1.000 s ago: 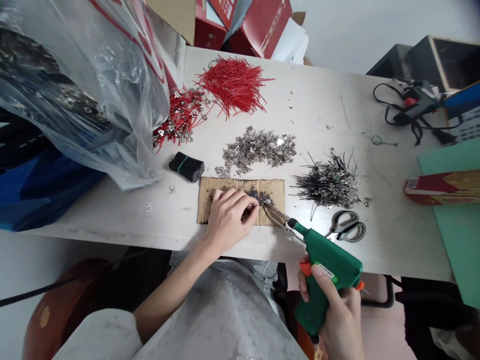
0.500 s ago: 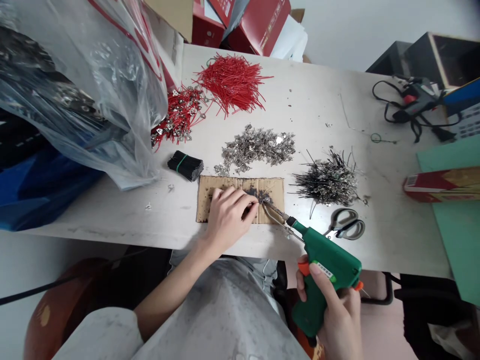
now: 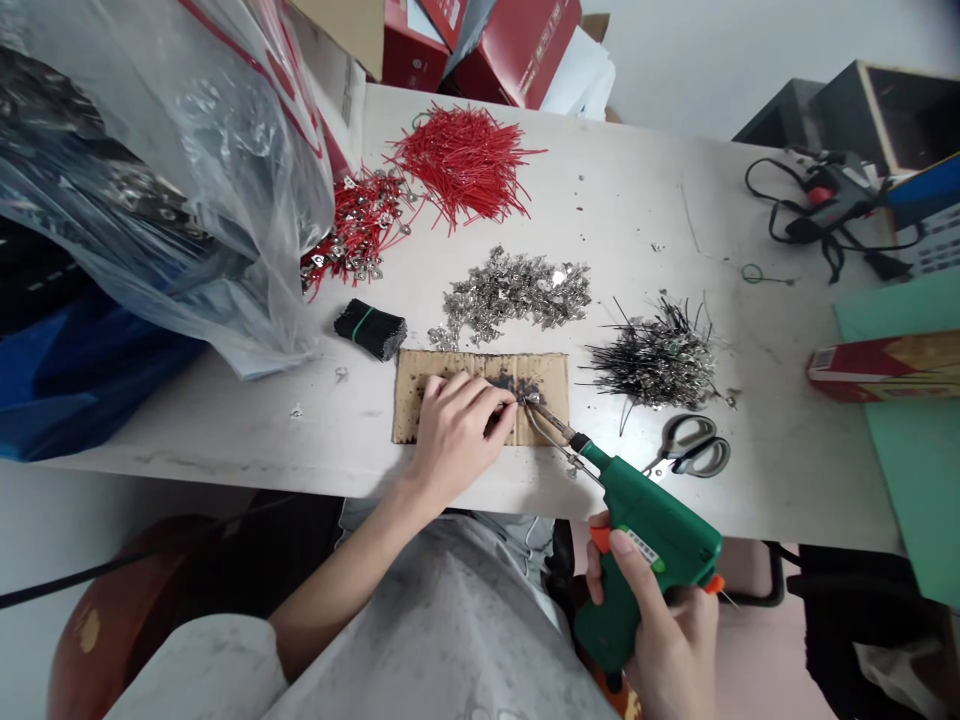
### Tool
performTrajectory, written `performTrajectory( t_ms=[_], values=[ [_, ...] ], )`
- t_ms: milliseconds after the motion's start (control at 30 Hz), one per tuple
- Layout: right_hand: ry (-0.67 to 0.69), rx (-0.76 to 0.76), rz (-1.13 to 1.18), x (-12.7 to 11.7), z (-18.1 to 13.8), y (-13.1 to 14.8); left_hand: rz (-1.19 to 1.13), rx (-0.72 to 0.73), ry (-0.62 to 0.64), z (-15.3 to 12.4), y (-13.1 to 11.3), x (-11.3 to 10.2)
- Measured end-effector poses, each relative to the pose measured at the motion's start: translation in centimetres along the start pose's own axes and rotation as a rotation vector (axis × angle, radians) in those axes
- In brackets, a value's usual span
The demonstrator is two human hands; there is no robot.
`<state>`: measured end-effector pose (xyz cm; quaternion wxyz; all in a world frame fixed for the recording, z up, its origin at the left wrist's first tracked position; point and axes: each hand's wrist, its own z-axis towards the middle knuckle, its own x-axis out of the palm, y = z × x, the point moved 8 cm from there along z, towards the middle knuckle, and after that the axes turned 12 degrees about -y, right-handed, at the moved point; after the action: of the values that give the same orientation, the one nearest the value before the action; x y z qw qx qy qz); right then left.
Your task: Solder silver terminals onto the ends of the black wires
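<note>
My right hand (image 3: 660, 610) is closed around the grip of a green soldering gun (image 3: 660, 520), with fingers at its orange trigger. The gun's hot tip and a thin feed tube reach up-left to a small metal terminal (image 3: 533, 398) on a scorched piece of cardboard (image 3: 555, 372). My left hand (image 3: 461, 430) rests on the cardboard, thumb and fingertips pinched just left of the terminal. They hold what looks like a thin wire, mostly hidden by the fingers. Behind the cardboard lies a heap of loose metal terminals (image 3: 517, 295).
Black wires with terminals (image 3: 656, 360) and scissors (image 3: 694, 447) lie on the right. A banded black wire bundle (image 3: 370, 330), red wires (image 3: 469, 165) and red wires with terminals (image 3: 360, 225) lie left and back. A plastic bag (image 3: 247, 200) crowds the left; a corded tool (image 3: 832, 200) lies far right.
The soldering gun's body and my right hand have shifted slightly left, while its tip stays at the terminal. My left hand keeps its place.
</note>
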<state>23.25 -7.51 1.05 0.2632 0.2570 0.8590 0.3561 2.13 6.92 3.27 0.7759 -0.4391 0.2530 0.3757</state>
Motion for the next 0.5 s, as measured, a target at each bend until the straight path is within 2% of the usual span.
performTrajectory(
  t_ms=[200, 500],
  values=[
    [-0.036, 0.021, 0.014, -0.17, -0.02, -0.04, -0.012, -0.009, -0.002, 0.04, 0.11, -0.04],
    [-0.013, 0.021, 0.054, -0.16, 0.03, -0.28, -0.014, -0.018, 0.014, -0.09, 0.23, 0.13]
  ],
)
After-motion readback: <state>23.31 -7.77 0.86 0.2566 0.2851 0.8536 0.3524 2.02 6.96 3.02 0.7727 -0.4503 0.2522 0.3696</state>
